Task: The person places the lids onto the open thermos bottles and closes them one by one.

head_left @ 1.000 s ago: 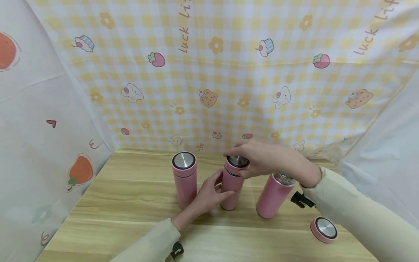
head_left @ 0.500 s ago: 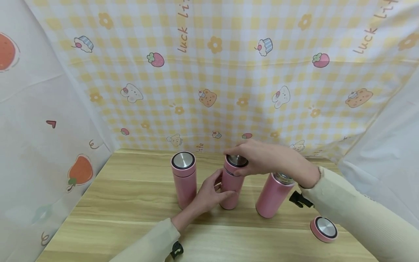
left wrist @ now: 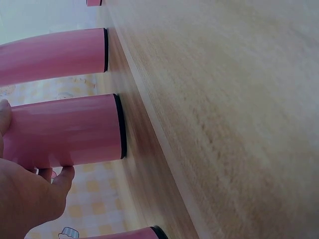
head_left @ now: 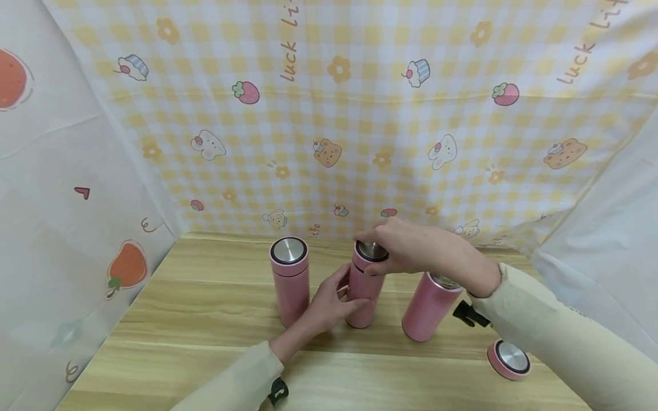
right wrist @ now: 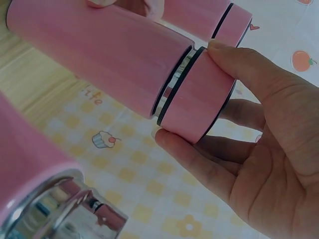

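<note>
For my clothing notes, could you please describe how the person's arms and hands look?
The left sleeve and right sleeve are long and cream-coloured. Beside each shows a small black fitting. The left hand and right hand are bare.

A wood-grained table [head_left: 205, 302] bears three pink bottles [head_left: 292, 288] and a lid [head_left: 508, 360]

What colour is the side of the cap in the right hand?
The cap has a pink side edged in black, clearest in the right wrist view.
</note>
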{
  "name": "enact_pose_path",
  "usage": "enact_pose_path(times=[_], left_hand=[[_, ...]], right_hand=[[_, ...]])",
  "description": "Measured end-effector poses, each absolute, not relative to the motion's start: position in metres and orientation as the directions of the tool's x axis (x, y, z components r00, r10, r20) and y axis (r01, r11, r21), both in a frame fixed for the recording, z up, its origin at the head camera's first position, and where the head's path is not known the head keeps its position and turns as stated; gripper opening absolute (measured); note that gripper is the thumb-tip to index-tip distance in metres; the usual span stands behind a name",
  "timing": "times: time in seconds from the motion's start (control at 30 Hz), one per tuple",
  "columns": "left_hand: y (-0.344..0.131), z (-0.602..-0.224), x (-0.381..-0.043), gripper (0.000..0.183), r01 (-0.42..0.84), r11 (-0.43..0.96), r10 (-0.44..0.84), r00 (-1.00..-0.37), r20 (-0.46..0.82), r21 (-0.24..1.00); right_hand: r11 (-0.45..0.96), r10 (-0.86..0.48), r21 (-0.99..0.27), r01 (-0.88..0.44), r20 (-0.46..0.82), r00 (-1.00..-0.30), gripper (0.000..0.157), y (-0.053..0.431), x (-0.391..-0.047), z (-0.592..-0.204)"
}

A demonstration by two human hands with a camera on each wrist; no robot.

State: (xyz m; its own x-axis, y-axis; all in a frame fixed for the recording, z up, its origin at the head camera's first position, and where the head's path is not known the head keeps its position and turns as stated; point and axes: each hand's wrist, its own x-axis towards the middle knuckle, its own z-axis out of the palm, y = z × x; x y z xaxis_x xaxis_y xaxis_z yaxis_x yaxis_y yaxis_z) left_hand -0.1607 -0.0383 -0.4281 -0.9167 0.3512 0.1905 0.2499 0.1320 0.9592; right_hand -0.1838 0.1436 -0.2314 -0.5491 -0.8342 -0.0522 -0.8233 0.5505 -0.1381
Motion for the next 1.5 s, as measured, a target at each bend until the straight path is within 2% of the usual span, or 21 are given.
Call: enact_pose_path(times=[0.2,0.43,0.53,0.7,0.8,1.13,1.5], left_hand=[[-0.038,-0.43,-0.161,0.069,0.246,0.137,0.35,-0.918,0.186,0.96],[-0.038,-0.431,-0.162,0.07,0.253,0.123,0.356,-0.914,0.196,0.96],[-0.038,-0.431,-0.162,0.07,0.26,0.118,0.357,-0.912,0.203,0.958],[-0.037,-0.432,-0.162,0.07,0.269,0.121,0.35,-0.912,0.212,0.955],[-0.037,-0.432,-0.162,0.07,0.268,0.12,0.348,-0.913,0.212,0.956],[-0.037,-0.43,-0.161,0.071,0.271,0.103,0.347,-0.911,0.22,0.957],[-0.037,-0.432,-0.161,0.07,0.275,0.136,0.347,-0.913,0.215,0.952]], right_hand=[[0.556,-0.83,-0.135,-0.82,-0.044,-0.556,0.046,0.144,-0.184,-0.232],[0.539,-0.838,-0.166,-0.825,-0.01,-0.546,0.068,0.155,-0.184,-0.23],[0.504,-0.858,-0.197,-0.841,-0.002,-0.514,0.069,0.162,-0.185,-0.227],[0.399,-0.912,-0.204,-0.894,0.019,-0.411,0.057,0.168,-0.189,-0.227],[0.37,-0.924,-0.201,-0.907,0.024,-0.382,0.052,0.168,-0.189,-0.23],[0.395,-0.913,-0.164,-0.904,0.038,-0.405,0.053,0.166,-0.187,-0.233],[0.417,-0.901,-0.168,-0.893,0.055,-0.43,0.045,0.162,-0.184,-0.233]])
